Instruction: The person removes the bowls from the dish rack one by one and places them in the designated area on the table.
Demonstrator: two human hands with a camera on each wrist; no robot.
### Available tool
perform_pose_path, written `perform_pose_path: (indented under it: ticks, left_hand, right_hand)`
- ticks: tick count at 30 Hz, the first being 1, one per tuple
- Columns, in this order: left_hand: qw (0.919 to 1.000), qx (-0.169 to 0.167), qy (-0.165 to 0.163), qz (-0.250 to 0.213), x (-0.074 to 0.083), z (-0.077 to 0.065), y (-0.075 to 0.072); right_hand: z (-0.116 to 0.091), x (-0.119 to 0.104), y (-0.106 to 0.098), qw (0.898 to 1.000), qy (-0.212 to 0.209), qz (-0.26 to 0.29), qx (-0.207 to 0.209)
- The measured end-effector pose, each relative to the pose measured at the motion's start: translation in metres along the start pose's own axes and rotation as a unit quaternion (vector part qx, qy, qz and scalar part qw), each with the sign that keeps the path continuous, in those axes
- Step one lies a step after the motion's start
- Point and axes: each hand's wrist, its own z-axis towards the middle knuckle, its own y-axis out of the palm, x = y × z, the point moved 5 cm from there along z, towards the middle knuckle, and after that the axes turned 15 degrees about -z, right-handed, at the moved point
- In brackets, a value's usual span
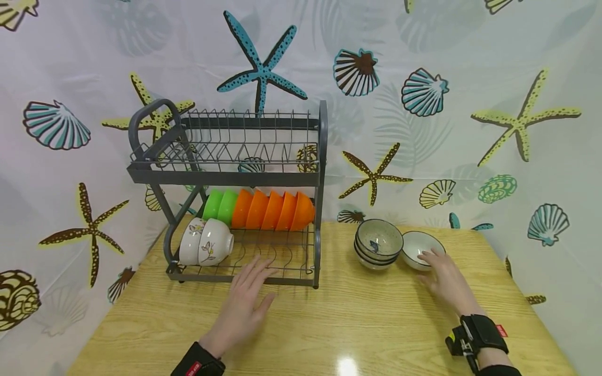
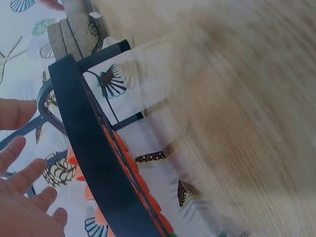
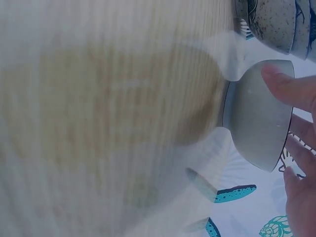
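My right hand (image 1: pixel 447 282) is at the single white bowl (image 1: pixel 414 248), its fingers over the rim. In the right wrist view the thumb overlaps the outer side of the bowl (image 3: pixel 259 113), while the other fingers lie beyond the rim; firm contact cannot be made out. The bowl stands upright on the table. Just left of it is a stack of speckled bowls (image 1: pixel 378 240). My left hand (image 1: pixel 242 308) hovers with spread fingers before the front lower bar of the dark dish rack (image 1: pixel 244 280), holding nothing.
On the rack's lower tier, orange bowls (image 1: pixel 275 211) and green bowls (image 1: pixel 218 206) stand in a row behind two white floral bowls (image 1: pixel 213 243). Wire plate slots (image 1: pixel 254 151) form the upper tier. A patterned cloth (image 1: pixel 376 120) hangs behind the wooden table (image 1: pixel 367 324).
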Motion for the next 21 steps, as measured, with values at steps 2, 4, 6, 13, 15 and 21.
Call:
perform_pose_path:
  ticks: [2, 4, 6, 13, 15, 21]
  left_hand:
    - [0.9997, 0.015, -0.017, -0.003, -0.006, 0.001, -0.005]
    - [0.9990, 0.034, -0.029, -0.007, -0.010, 0.002, -0.010]
    - [0.9978, 0.049, -0.043, -0.008, -0.015, 0.004, -0.015]
    - [0.9916, 0.093, -0.089, -0.011, -0.027, 0.006, -0.032]
    - [0.9893, 0.106, -0.100, -0.009, -0.031, 0.006, -0.038]
    - [0.9840, 0.149, -0.098, 0.005, -0.041, 0.007, -0.051]
  right_hand:
    - [-0.004, -0.003, -0.001, 1.000, 0.009, 0.005, 0.005]
    - [-0.007, -0.005, -0.002, 1.000, 0.015, 0.005, 0.014]
    - [-0.011, -0.008, -0.002, 1.000, 0.020, 0.005, 0.020]
    - [-0.024, -0.022, -0.003, 0.999, 0.027, 0.023, 0.031]
    - [-0.028, -0.028, -0.003, 0.999, 0.030, 0.033, 0.022]
    - [-0.038, -0.045, -0.006, 0.998, 0.028, 0.059, 0.018]
